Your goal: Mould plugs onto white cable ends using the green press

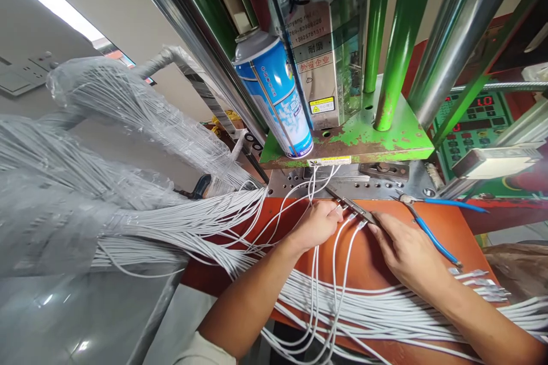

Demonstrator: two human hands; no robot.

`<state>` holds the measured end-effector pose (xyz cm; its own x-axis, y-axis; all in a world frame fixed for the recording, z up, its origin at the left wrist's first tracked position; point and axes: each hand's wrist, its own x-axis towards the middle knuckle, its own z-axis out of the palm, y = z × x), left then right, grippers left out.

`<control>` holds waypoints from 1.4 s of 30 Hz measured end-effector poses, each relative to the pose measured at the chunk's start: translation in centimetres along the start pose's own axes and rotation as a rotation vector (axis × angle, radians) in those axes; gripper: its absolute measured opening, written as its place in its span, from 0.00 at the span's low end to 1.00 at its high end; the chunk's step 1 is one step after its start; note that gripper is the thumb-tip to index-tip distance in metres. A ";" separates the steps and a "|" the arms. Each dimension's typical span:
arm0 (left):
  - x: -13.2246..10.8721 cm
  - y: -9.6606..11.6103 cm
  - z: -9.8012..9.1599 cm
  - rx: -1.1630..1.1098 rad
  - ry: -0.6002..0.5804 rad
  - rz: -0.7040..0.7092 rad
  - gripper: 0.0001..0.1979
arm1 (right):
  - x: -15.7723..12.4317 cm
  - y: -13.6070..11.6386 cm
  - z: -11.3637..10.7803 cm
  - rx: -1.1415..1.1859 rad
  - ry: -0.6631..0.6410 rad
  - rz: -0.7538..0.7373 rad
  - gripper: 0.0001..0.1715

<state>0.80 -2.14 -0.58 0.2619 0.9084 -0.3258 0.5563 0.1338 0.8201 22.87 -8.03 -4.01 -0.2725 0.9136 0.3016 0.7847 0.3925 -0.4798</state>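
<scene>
Head view: the left hand (317, 225) is curled shut, pinching thin white cables (338, 251) beside a small grey metal bar (351, 206) at the back of the orange table (377, 262). The right hand (406, 251) is stretched out with its fingertips on the bar; I cannot tell if it grips. Blue-handled pliers (433, 237) lie near it.

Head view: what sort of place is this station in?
Probably a cable factory, at a moulding press: bundles of white cables fan across the orange bench, a green press with steel columns stands behind, and a control panel with red digits sits at right.
</scene>
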 end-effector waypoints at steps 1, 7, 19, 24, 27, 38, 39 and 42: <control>0.0 0.0 0.0 0.025 -0.001 0.022 0.16 | 0.0 0.0 0.0 0.002 -0.010 -0.009 0.15; -0.1 0.1 0.5 0.084 0.061 0.109 0.17 | 0.0 0.0 0.0 0.032 -0.021 -0.083 0.15; 0.8 -0.8 -1.8 -0.232 -0.115 -0.103 0.20 | -0.1 0.1 0.1 -0.018 0.059 -0.050 0.16; 0.9 0.0 -2.2 -0.264 -0.151 -0.148 0.20 | 0.0 -0.1 0.0 0.025 -0.009 -0.020 0.17; 1.0 0.2 -2.5 -0.292 -0.170 -0.173 0.19 | 0.1 -0.4 -0.4 0.096 -0.038 -0.019 0.19; 1.0 0.1 -3.0 -0.323 -0.236 -0.181 0.21 | -0.2 -0.1 -0.6 0.213 -0.096 0.014 0.19; 1.0 0.1 -3.1 -0.319 -0.241 -0.181 0.22 | -0.1 -0.2 -0.6 0.212 -0.092 0.009 0.19; 1.0 -0.1 -3.4 -0.298 -0.283 -0.179 0.22 | -0.2 -0.4 -0.7 0.223 -0.100 0.009 0.18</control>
<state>-1.67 0.15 0.64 0.4108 0.7220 -0.5567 0.3721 0.4246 0.8254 22.94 -8.44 -3.30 -0.3287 0.9188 0.2187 0.6477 0.3878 -0.6558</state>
